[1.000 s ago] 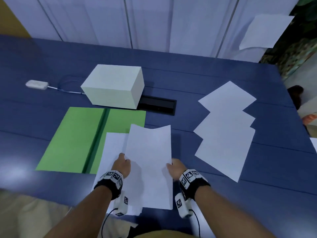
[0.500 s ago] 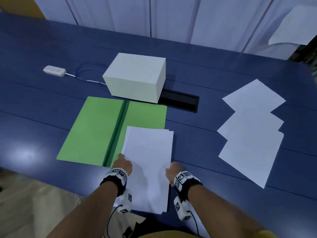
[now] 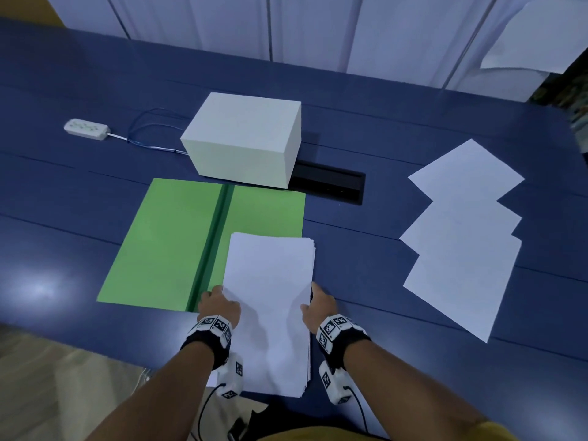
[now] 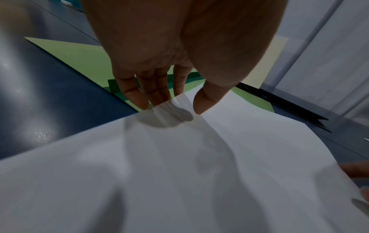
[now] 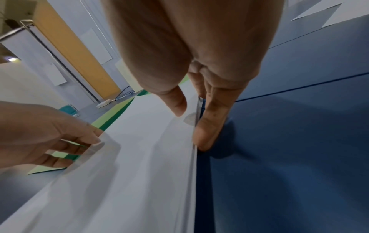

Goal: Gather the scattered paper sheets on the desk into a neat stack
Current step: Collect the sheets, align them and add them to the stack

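Note:
A stack of white paper sheets (image 3: 270,297) lies at the desk's near edge, its far end overlapping a green folder (image 3: 171,246). My left hand (image 3: 219,302) holds the stack's left edge. In the left wrist view the thumb (image 4: 201,102) is on top and the fingers (image 4: 139,94) show through from under the paper. My right hand (image 3: 318,303) is at the right edge. Its straight fingers (image 5: 207,126) lie along the stack's side and the thumb (image 5: 175,102) hovers just above the top sheet. Three loose sheets (image 3: 461,233) lie overlapped at the right.
A white box (image 3: 245,138) stands behind the folder, next to a black cable slot (image 3: 331,186). A white power strip (image 3: 86,128) with its cable lies at the back left. The blue desk (image 3: 366,265) is bare between stack and loose sheets.
The sheets, held up and offset a second ago, now lie lower and squared into one stack. Both hands stay at its sides.

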A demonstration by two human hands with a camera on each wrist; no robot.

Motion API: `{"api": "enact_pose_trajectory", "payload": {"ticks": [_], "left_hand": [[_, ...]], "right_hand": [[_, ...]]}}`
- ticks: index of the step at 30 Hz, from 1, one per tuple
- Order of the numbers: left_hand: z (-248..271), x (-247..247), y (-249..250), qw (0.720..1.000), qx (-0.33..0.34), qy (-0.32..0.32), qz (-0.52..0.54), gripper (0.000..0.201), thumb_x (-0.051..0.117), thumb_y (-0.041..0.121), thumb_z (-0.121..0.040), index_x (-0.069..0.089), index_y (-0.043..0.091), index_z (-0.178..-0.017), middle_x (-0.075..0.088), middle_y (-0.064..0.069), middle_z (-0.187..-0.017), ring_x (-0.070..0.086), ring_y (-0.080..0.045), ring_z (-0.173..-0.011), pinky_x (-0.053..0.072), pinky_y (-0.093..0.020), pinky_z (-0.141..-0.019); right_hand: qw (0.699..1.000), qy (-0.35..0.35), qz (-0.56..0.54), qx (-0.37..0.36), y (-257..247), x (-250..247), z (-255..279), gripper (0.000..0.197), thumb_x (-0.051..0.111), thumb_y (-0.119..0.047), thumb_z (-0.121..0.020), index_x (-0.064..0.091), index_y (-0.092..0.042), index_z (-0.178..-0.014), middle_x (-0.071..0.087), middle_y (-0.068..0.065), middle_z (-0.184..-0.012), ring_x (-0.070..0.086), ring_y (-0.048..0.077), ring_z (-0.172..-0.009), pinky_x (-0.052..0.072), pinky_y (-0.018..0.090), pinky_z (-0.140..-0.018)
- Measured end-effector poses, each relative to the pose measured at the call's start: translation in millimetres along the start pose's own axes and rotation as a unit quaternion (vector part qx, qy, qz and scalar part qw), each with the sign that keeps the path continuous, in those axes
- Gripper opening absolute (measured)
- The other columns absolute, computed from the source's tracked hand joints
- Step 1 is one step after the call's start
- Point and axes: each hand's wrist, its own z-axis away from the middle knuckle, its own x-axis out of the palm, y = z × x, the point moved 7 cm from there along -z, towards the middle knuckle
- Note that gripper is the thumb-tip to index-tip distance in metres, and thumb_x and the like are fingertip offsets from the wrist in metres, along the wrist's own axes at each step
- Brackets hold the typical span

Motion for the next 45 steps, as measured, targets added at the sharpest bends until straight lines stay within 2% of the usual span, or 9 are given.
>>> {"api": "enact_pose_trajectory", "payload": {"ticks": [5, 8, 11, 15, 21, 24, 33, 38, 45], "left_hand": [[-1.3, 1.0, 0.9, 1.000, -0.015, -0.001, -0.015, 0.061, 0.053, 0.022, -0.088, 0.034, 0.014, -0.146, 0.039, -0.014, -0.143, 0.045, -0.034, -0.126, 0.045, -0.048, -0.099], [4.6, -0.9, 8.9, 0.999, -0.024, 0.025, -0.029, 0.068, 0.057, 0.024, -0.087, 0.028, 0.013, -0.147, 0.034, -0.015, -0.147, 0.038, -0.035, -0.132, 0.039, -0.050, -0.104], [13.8, -5.7, 39.4, 0.997, 0.015, 0.064, -0.035, 0.072, 0.060, 0.024, -0.086, 0.025, 0.013, -0.148, 0.027, -0.014, -0.153, 0.030, -0.034, -0.137, 0.031, -0.051, -0.109], [21.4, 4.9, 107.6, 0.992, 0.102, 0.070, -0.017, 0.067, 0.064, 0.023, -0.085, 0.034, 0.016, -0.145, 0.034, -0.011, -0.149, 0.035, -0.033, -0.134, 0.037, -0.051, -0.105], [64.4, 62.3, 240.5, 0.969, 0.246, 0.005, -0.010, 0.060, 0.065, 0.021, -0.084, 0.043, 0.015, -0.139, 0.043, -0.013, -0.139, 0.045, -0.035, -0.125, 0.042, -0.046, -0.098], [95.4, 99.1, 303.7, 0.953, 0.298, -0.018, -0.054, 0.059, 0.064, 0.025, -0.086, 0.041, 0.017, -0.140, 0.040, -0.010, -0.141, 0.045, -0.033, -0.127, 0.041, -0.046, -0.103], [151.8, 201.0, 441.7, 0.913, 0.386, -0.060, -0.119, 0.060, 0.058, 0.029, -0.090, 0.035, 0.021, -0.144, 0.028, 0.000, -0.152, 0.031, -0.023, -0.137, 0.031, -0.043, -0.111], [148.6, 239.0, 499.1, 0.899, 0.399, -0.049, -0.174, 0.068, 0.057, 0.036, -0.090, 0.024, 0.023, -0.148, 0.011, -0.003, -0.160, 0.019, -0.024, -0.144, 0.029, -0.045, -0.112], [127.5, 279.4, 565.5, 0.863, 0.425, -0.062, -0.266, 0.087, 0.056, 0.047, -0.091, 0.000, 0.029, -0.154, -0.017, -0.001, -0.162, -0.010, -0.023, -0.150, 0.021, -0.049, -0.117]], "right_hand": [[1.000, -0.015, 0.007, -0.004, 5.0, -1.4, 1.5, 0.047, 0.057, -0.022, -0.094, 0.043, -0.013, -0.138, 0.051, 0.009, -0.140, 0.051, 0.027, -0.126, 0.042, 0.034, -0.104], [0.999, -0.001, -0.036, -0.011, 14.6, -19.5, 4.8, 0.059, 0.059, -0.027, -0.093, 0.037, -0.011, -0.145, 0.049, 0.009, -0.143, 0.048, 0.028, -0.130, 0.038, 0.032, -0.107], [0.996, 0.057, -0.071, 0.004, 41.5, -66.3, 4.2, 0.061, 0.060, -0.034, -0.092, 0.038, -0.014, -0.146, 0.053, 0.009, -0.139, 0.051, 0.028, -0.128, 0.042, 0.031, -0.105], [0.984, 0.142, -0.072, 0.074, 107.9, -147.5, -1.0, 0.054, 0.059, -0.040, -0.092, 0.044, -0.015, -0.137, 0.062, 0.010, -0.125, 0.058, 0.029, -0.117, 0.047, 0.031, -0.091], [0.966, 0.207, -0.043, 0.147, 205.6, -251.4, -13.3, 0.056, 0.057, -0.042, -0.092, 0.040, -0.017, -0.139, 0.048, 0.013, -0.132, 0.050, 0.032, -0.122, 0.048, 0.041, -0.096], [0.965, 0.204, 0.008, 0.162, 244.0, -282.3, -22.2, 0.056, 0.055, -0.044, -0.093, 0.036, -0.018, -0.140, 0.040, 0.011, -0.134, 0.043, 0.031, -0.125, 0.046, 0.044, -0.095], [0.962, 0.201, 0.116, 0.147, 308.1, -323.3, -56.8, 0.063, 0.055, -0.052, -0.090, 0.031, -0.026, -0.142, 0.025, 0.011, -0.147, 0.033, 0.032, -0.130, 0.041, 0.044, -0.097], [0.964, 0.188, 0.130, 0.132, 330.4, -332.2, -81.7, 0.067, 0.055, -0.056, -0.086, 0.028, -0.029, -0.141, 0.019, 0.014, -0.151, 0.025, 0.036, -0.134, 0.040, 0.050, -0.098], [0.962, 0.177, 0.173, 0.115, 341.4, -328.1, -103.5, 0.075, 0.053, -0.066, -0.080, 0.021, -0.036, -0.141, 0.015, 0.013, -0.151, 0.018, 0.043, -0.136, 0.034, 0.060, -0.098]]}}
